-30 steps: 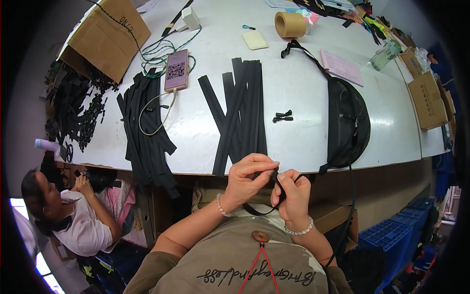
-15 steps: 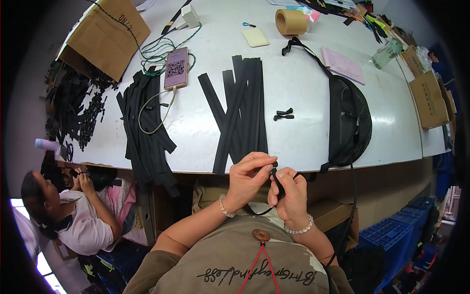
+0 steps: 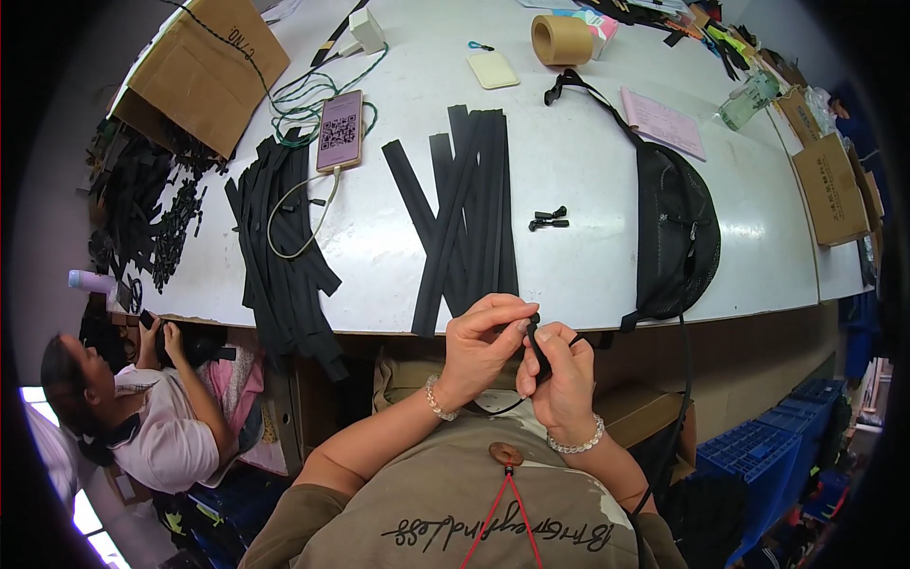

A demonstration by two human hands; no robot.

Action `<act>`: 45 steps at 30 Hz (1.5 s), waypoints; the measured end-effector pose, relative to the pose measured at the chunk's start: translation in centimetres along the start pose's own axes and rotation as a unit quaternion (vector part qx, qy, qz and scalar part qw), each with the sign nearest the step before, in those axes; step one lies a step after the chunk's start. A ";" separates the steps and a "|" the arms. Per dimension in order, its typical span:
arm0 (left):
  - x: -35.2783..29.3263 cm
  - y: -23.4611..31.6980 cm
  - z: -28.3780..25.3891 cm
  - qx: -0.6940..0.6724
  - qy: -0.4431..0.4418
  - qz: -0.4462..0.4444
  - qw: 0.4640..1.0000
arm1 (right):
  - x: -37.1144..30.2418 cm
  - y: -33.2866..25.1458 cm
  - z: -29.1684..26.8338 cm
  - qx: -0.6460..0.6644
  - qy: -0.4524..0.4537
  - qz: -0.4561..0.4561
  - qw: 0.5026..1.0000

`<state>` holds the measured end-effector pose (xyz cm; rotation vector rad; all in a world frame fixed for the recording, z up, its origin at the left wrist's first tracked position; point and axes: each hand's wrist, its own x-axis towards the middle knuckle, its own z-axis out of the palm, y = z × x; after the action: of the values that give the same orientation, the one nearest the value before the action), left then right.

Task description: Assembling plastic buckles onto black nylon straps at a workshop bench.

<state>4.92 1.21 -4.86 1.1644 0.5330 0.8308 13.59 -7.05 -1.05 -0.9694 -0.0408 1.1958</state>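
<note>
Just past the table's near edge, my left hand is closed, thumb and fingers pinching a small black end piece. My right hand closes around a slim black strip-like piece, its tip meeting the fingers of my left hand. From between the hands a thin black cord curves down over my shirt. What joins the small piece to the strip is hidden by my fingers. Beyond my hands lie several small black zipper pulls. Long black zipper tapes are stacked ahead of my left hand.
A black half-round bag lies to the right. Further left are more black tapes, a phone on a cable, and a cardboard box. A tape roll stands at the back. A co-worker sits at lower left.
My hands stay almost where they were, still pinching the same black pieces. The co-worker's hands have shifted slightly upward and apart, and a dark object shows in one.
</note>
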 end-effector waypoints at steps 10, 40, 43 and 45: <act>0.0 0.2 -0.3 0.025 -0.037 0.040 0.998 | -0.2 0.4 0.2 0.004 -0.001 -0.029 1.000; 0.5 1.4 -0.8 -0.158 -0.068 -0.183 0.968 | 0.5 0.3 0.0 -0.104 -0.016 -0.148 0.983; 1.0 1.6 -1.1 -0.201 -0.083 -0.257 0.942 | 0.7 0.3 -0.2 -0.128 -0.028 -0.147 0.980; 1.3 1.2 -1.7 -0.211 -0.110 -0.266 0.934 | 0.7 0.4 0.0 -0.129 -0.026 -0.144 0.981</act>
<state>4.08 3.47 -4.24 0.6543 0.4266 0.3128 13.59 -6.50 -1.61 -1.1153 -0.3732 0.9621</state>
